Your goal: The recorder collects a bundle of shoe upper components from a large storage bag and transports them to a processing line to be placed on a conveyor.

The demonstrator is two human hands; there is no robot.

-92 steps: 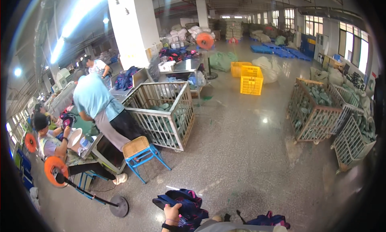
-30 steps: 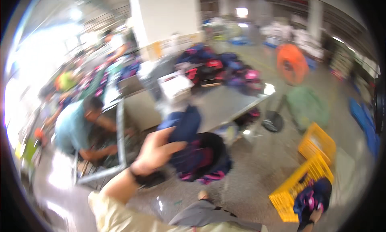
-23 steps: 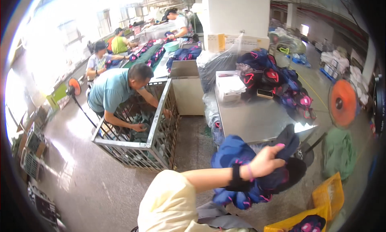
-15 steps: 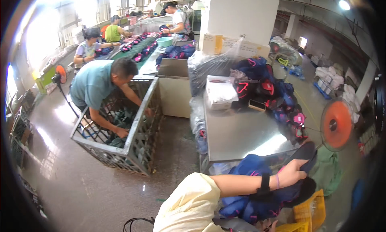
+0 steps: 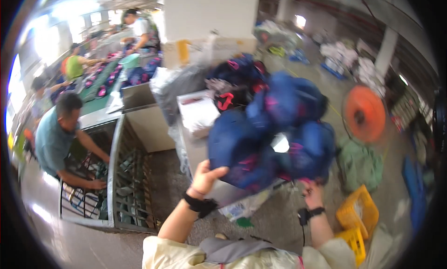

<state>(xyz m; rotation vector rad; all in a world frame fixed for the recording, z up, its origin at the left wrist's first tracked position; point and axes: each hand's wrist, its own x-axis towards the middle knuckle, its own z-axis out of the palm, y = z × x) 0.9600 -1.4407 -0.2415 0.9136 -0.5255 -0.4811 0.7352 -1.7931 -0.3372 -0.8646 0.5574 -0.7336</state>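
A large bundle of navy blue fabric pieces with pink trim (image 5: 242,150) is held up over the metal table, blurred by motion; whether its pieces are shoe uppers or caps I cannot make out. My left hand (image 5: 205,176) grips its left lower side, thumb in front and the other fingers partly hidden. Below its right part, my right hand (image 5: 314,190) has its fingers curled on a pink edge. Dark bands circle both wrists. Behind the bundle, more dark pieces with pink trim (image 5: 237,68) are piled on the table.
A white box (image 5: 198,113) stands on the metal table (image 5: 187,141). To the right are an orange fan (image 5: 365,114), a green sack (image 5: 361,164) and yellow crates (image 5: 357,212). At left, a person in a teal shirt (image 5: 58,134) reaches into a metal cage (image 5: 111,176). Others work along a green conveyor.
My view has swung right. The navy bundle has risen from beside the table's near edge to above it. My left hand has shifted leftward on it, and my right hand now shows.
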